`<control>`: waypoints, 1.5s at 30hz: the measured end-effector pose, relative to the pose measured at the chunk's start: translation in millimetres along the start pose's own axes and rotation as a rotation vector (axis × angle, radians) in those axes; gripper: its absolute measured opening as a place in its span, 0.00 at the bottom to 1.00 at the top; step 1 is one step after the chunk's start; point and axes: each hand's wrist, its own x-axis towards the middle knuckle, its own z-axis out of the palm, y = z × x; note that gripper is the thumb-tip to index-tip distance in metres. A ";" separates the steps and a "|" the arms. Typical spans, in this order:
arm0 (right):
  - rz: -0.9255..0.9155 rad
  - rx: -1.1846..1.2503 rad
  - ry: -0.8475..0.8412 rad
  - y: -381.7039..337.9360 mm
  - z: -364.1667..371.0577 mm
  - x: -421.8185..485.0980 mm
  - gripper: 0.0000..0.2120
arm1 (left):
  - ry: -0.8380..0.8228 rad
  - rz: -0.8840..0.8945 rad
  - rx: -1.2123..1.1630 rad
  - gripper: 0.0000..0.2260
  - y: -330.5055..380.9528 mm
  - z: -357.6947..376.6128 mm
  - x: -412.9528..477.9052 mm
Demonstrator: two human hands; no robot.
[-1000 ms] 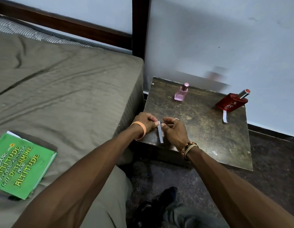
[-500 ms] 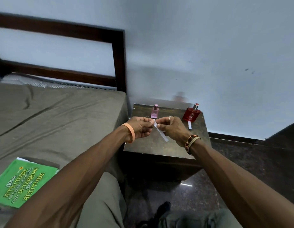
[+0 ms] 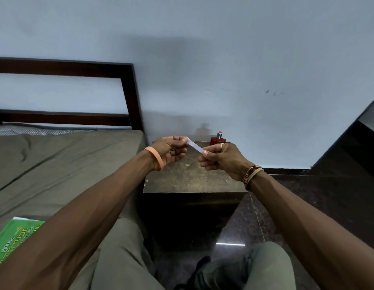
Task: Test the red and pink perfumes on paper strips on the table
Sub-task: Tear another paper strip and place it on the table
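The left hand (image 3: 171, 150) and right hand (image 3: 222, 160) each pinch one end of the paper strip (image 3: 195, 146) above the worktop (image 3: 188, 174), its long axis spanning the hands. The red perfume bottle (image 3: 218, 140) stands just beyond the right hand, which is the nearer one. The pink perfume is out of sight.

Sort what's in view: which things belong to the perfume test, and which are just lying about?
Job in hand:
- paper strip, pinched at its ends by the left hand and right hand
- red perfume, standing on the table

Lying about:
- green book, on the bed
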 end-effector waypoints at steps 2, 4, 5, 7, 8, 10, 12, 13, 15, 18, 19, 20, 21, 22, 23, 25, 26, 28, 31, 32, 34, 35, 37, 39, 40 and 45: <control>0.007 -0.006 -0.027 -2.4 -3.4 -6.1 0.09 | 0.006 0.029 0.006 0.05 -0.2 7.3 -2.1; 0.014 -0.022 -0.050 -4.4 -4.8 -10.3 0.08 | 0.014 0.061 -0.004 0.07 -1.7 11.5 -3.2; 0.011 -0.037 -0.051 -4.5 -5.1 -12.2 0.08 | 0.018 0.084 0.009 0.08 -3.8 12.6 -3.5; -0.047 -0.129 0.010 -1.5 -3.7 -14.4 0.07 | 0.034 0.177 0.121 0.07 -9.1 13.6 -6.0; -0.114 -0.238 0.089 0.7 -3.4 -14.4 0.06 | 0.039 0.252 0.214 0.06 -11.7 13.5 -7.1; -0.270 -0.526 0.299 4.7 -2.9 -13.8 0.05 | 0.053 0.417 0.403 0.08 -14.9 12.1 -9.5; -0.372 -0.633 0.425 4.3 -0.6 -15.4 0.05 | 0.113 0.554 0.516 0.09 -15.9 8.7 -9.8; -0.395 -0.625 0.451 4.1 0.5 -15.9 0.04 | 0.147 0.599 0.541 0.09 -15.6 6.9 -10.4; -0.436 -0.612 0.485 4.2 2.3 -15.6 0.04 | 0.181 0.659 0.569 0.08 -15.0 3.7 -12.0; -0.479 -0.650 0.506 4.4 5.0 -15.2 0.04 | 0.183 0.731 0.623 0.08 -15.5 -0.3 -14.5; -0.483 -0.656 0.512 4.4 4.9 -14.5 0.04 | 0.181 0.740 0.630 0.08 -15.5 -1.8 -15.2; -0.482 -0.657 0.513 4.6 4.7 -13.2 0.04 | 0.178 0.742 0.633 0.08 -15.6 -2.8 -16.1; -0.474 -0.651 0.502 5.1 4.4 -11.9 0.05 | 0.174 0.731 0.635 0.08 -16.0 -3.7 -16.8; -0.460 -0.648 0.476 5.3 3.9 -10.9 0.05 | 0.163 0.708 0.632 0.08 -16.4 -4.2 -17.9; -0.441 -0.652 0.428 5.2 3.7 -10.1 0.07 | 0.143 0.668 0.618 0.08 -16.6 -3.7 -19.1; -0.396 -0.683 0.294 4.3 5.4 -9.6 0.12 | 0.089 0.541 0.536 0.07 -16.3 -1.6 -22.5; -0.379 -0.687 0.233 3.8 8.1 -9.5 0.13 | 0.067 0.463 0.478 0.07 -15.3 0.4 -24.1; -0.328 -0.596 0.142 5.4 14.2 -8.8 0.09 | 0.042 0.295 0.368 0.06 -13.3 4.3 -27.8; -0.265 -0.449 0.038 12.2 20.4 -6.3 0.09 | 0.011 0.120 0.273 0.06 -13.1 3.4 -30.8; -0.247 -0.422 0.009 13.8 21.2 -6.5 0.10 | 0.009 0.098 0.275 0.06 -13.5 0.6 -30.7; -0.213 -0.411 -0.045 14.9 22.2 -6.9 0.13 | 0.011 0.069 0.312 0.07 -14.4 -5.7 -30.5; -0.196 -0.432 -0.062 15.6 22.7 -6.0 0.15 | 0.010 0.054 0.333 0.07 -14.4 -8.6 -30.9; -0.175 -0.458 -0.078 16.5 23.7 -3.7 0.13 | -0.001 0.018 0.359 0.07 -14.2 -14.0 -30.9; -0.144 -0.426 -0.094 15.4 24.8 -1.9 0.09 | -0.027 -0.016 0.383 0.07 -13.8 -17.8 -30.8; -0.127 -0.414 -0.112 14.7 25.5 -1.4 0.07 | -0.037 -0.027 0.394 0.08 -14.1 -19.4 -30.2; -0.083 -0.424 -0.160 20.4 34.6 4.3 0.07 | -0.056 -0.058 0.380 0.09 -19.8 -28.3 -24.1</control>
